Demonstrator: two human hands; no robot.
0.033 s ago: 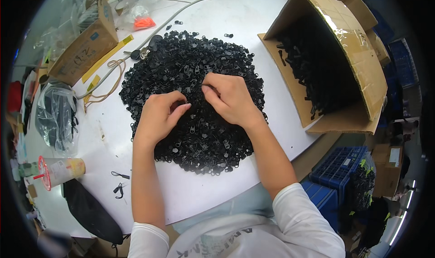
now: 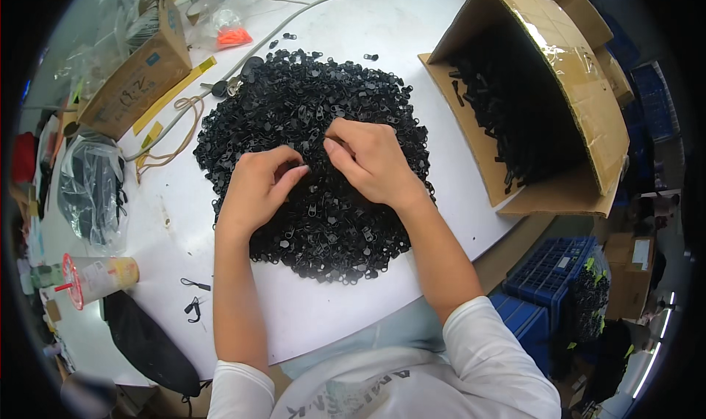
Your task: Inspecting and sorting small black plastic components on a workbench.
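A large pile of small black zipper sliders (image 2: 323, 242) lies on the white table (image 2: 309, 312). Over its middle are my two hands, a short gap apart. My left hand (image 2: 261, 187) is closed, thumb and index finger curled toward each other among the sliders. My right hand (image 2: 368, 162) is also closed, thumb and fingers bent in at the pile. What either holds, if anything, is too small and dark to make out.
An open cardboard box (image 2: 581, 95) of black pieces sits right. A carton (image 2: 125, 103), grey cable (image 2: 294, 22), yellow strips (image 2: 176, 92) and clear bags (image 2: 95, 191) lie left and behind. A drink cup (image 2: 103, 279), black pouch (image 2: 147, 342) and loose pulls (image 2: 193, 309) are front-left. Blue crates (image 2: 548, 268) stand lower right.
My right hand has shifted very slightly to the left, and my left fingertips slightly upward. Otherwise the scene looks the same.
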